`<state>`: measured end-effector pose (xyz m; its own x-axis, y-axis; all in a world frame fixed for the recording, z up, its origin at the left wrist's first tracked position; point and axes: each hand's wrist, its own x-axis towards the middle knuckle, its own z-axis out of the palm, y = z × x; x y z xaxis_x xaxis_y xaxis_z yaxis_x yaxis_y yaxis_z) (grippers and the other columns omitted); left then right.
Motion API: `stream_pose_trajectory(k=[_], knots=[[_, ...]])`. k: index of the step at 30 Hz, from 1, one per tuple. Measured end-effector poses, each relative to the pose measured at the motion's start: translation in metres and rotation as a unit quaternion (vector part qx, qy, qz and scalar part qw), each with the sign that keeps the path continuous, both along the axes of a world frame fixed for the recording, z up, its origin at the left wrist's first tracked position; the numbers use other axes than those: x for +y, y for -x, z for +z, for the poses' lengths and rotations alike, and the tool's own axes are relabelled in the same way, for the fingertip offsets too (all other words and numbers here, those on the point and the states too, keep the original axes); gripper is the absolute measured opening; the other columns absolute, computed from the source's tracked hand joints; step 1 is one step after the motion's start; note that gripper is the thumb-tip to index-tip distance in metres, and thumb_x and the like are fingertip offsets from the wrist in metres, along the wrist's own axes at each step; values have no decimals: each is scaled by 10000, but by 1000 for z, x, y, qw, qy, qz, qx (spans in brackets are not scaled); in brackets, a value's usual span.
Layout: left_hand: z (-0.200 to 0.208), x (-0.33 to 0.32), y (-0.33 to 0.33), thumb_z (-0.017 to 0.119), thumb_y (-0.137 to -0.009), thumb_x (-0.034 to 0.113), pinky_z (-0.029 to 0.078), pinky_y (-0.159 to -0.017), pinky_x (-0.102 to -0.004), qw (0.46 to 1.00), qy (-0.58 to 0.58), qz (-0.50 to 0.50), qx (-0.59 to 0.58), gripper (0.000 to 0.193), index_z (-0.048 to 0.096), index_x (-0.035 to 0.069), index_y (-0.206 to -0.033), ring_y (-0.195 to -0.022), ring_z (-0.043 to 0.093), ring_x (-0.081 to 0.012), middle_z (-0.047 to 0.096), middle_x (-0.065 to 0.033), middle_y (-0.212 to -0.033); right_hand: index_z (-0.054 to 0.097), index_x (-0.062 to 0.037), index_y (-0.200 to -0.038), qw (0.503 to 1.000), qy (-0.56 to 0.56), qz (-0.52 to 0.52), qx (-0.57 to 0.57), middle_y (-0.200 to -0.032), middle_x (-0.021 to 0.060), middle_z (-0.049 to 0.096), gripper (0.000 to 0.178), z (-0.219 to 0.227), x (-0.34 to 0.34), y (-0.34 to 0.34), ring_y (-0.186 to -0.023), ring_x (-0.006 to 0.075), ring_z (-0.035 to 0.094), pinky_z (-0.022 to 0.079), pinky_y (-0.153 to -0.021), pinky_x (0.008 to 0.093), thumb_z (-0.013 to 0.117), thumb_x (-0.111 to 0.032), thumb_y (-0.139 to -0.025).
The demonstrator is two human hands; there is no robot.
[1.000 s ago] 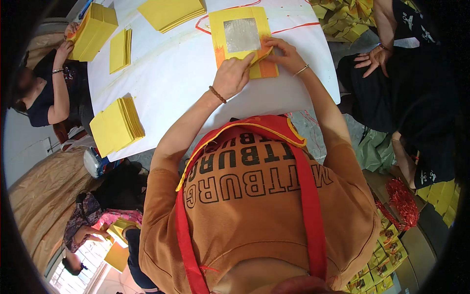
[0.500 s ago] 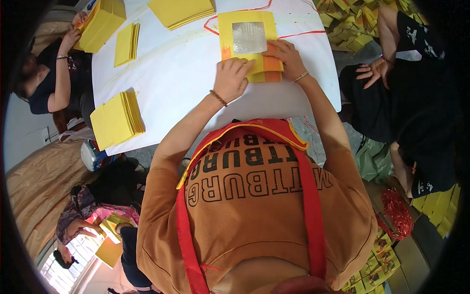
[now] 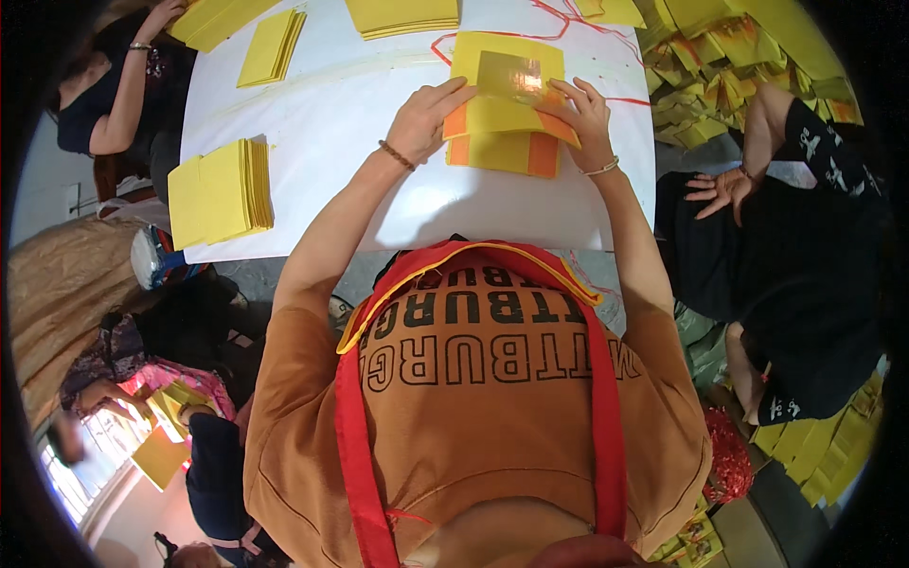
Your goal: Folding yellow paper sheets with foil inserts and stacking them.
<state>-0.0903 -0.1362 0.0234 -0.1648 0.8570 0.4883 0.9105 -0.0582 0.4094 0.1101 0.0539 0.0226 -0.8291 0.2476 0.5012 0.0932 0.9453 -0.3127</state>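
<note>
A yellow paper sheet (image 3: 521, 112) with a shiny foil square and orange patches at its sides lies in front of me on the white-covered table. Its near part bulges up in a curve above another yellow and orange layer (image 3: 500, 153). My left hand (image 3: 431, 118) grips the sheet's left edge, fingers closed together. At the right edge, my right hand (image 3: 582, 121) holds the same sheet between thumb and fingers. Red string (image 3: 502, 21) runs behind the paper.
Yellow paper stacks (image 3: 220, 194) stand at the table's left, with another stack (image 3: 402, 17) at the far side. People sit or stand to both sides; one's open hand (image 3: 724, 194) is at the right. Heaped yellow papers (image 3: 720, 90) lie beyond the table's right edge.
My left hand has shifted from the sheet's near left part to its left edge. The sheet's near part now bulges upward, with the layer under it showing. The view has shifted slightly.
</note>
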Motion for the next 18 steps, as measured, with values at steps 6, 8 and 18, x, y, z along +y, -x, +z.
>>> stream_pose_trajectory(k=[6,8,18], knots=[[33,-95,18,558,-730,59,461,-822,-338,997,-38,57,39,403,541,49,-1133,-978,540,-302,538,-141,-1153,657,-239,-953,989,-70,113,63,-1079,-17,575,294,21,-65,51,-922,208,504,380,-806,331,543,-122,-709],[21,-137,16,554,-725,52,459,-829,-343,996,-3,90,15,406,541,47,-1131,-986,539,-302,527,-145,-1167,629,-232,-982,982,-9,187,-4,-1031,-19,587,299,8,-91,68,-911,194,527,384,-798,326,513,-121,-729],[-20,-247,-8,545,-791,114,410,-823,-360,971,135,142,-136,301,552,64,-1087,-946,516,-283,560,-111,-1120,608,-132,-964,933,113,323,-107,-924,29,599,225,-28,-177,75,-893,212,569,420,-764,320,572,-133,-741]])
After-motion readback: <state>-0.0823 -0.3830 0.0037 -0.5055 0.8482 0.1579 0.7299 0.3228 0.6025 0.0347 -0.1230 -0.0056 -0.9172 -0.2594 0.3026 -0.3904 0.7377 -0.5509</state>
